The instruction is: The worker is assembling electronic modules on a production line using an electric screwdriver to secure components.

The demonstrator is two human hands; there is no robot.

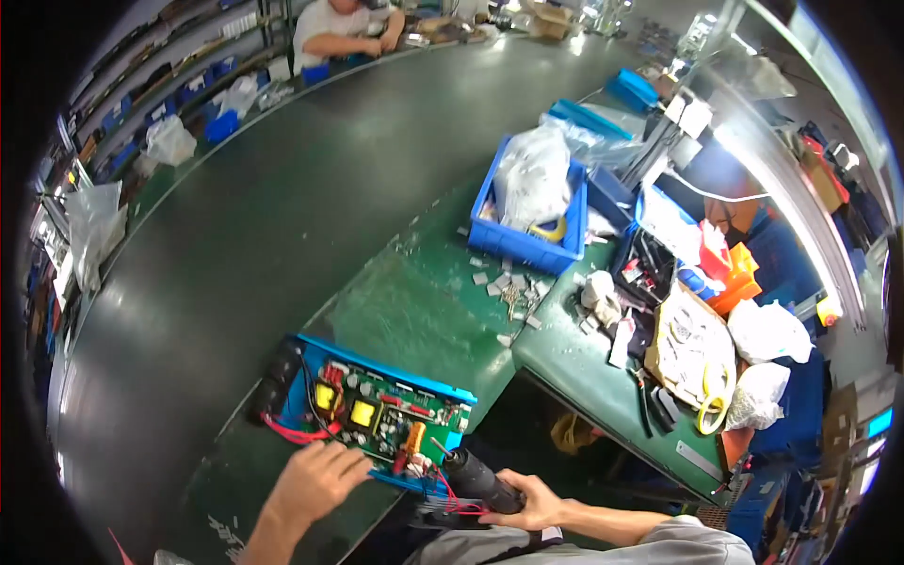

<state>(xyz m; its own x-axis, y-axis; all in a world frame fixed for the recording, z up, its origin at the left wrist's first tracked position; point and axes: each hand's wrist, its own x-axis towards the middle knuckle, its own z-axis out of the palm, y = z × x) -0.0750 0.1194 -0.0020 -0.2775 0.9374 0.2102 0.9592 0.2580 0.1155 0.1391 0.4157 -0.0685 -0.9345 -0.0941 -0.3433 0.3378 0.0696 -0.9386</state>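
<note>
A green circuit board (391, 407) with yellow transformers and red wires lies in an open blue metal case (443, 384) on the bench. My left hand (320, 482) is at the case's near edge beside thick red wires (297, 433). Its fingers are curled together, and what they pinch, if anything, is hidden. My right hand (535, 501) is wrapped round a black electric screwdriver (480, 482), whose bit points up and left over the board's near right corner. Thin red wires (457, 501) hang beside the screwdriver. A black rounded part (275, 377) sits at the case's left end.
A dark belt (217, 273) runs along the left. Beyond the case are loose small metal pieces (513, 290) and a blue bin (527, 247) with plastic bags. The right-hand bench holds pliers (648, 405) and a yellow tape roll (713, 412). Another person (344, 33) sits at the far side.
</note>
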